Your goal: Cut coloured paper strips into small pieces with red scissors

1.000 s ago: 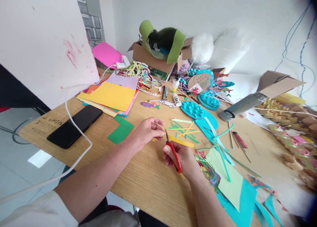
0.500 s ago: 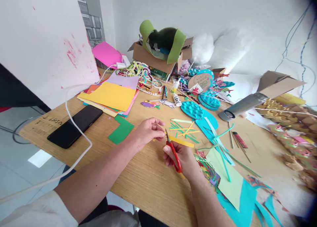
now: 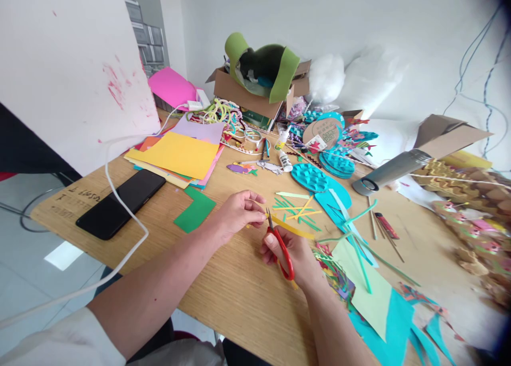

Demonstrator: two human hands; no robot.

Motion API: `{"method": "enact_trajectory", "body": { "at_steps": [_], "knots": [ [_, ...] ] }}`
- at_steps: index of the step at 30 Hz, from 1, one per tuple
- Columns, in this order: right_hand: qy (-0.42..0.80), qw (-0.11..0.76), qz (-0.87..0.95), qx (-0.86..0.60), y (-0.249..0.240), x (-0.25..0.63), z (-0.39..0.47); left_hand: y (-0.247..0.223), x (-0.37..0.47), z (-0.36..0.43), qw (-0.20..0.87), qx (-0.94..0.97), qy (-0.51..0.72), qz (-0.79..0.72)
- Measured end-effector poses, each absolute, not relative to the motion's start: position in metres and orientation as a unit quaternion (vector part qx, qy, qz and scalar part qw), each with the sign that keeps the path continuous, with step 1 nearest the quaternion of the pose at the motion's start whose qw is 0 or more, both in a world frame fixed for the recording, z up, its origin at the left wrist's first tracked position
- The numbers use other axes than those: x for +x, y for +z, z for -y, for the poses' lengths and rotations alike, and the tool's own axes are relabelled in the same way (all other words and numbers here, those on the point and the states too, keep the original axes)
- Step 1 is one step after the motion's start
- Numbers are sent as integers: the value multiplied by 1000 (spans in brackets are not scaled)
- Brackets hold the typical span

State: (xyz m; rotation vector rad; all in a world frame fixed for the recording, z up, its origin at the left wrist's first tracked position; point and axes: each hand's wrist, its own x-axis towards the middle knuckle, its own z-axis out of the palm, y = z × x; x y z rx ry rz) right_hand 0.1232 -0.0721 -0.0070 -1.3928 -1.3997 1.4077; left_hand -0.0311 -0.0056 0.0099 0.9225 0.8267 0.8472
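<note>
Hovering above table (image 3: 239,270), hands (image 3: 244,213) nearly meeting.

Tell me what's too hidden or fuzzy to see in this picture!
All in the head view:
Tip of the yellow strip: tucked behind fingers of the left hand.
Most of what's inside the cardboard box: covered by the green foam piece.
Small print on the white bottle: too tiny.
Brown cartons: blurry, cut off by the right edge.
</note>
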Motion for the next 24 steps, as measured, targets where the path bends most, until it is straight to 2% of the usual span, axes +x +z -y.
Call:
{"method": "enact_trajectory", "body": {
  "at_steps": [24],
  "knots": [
    [551,350,502,-567,-9,122,70,7,-33,4,735,425,386,-362]
  ]
}}
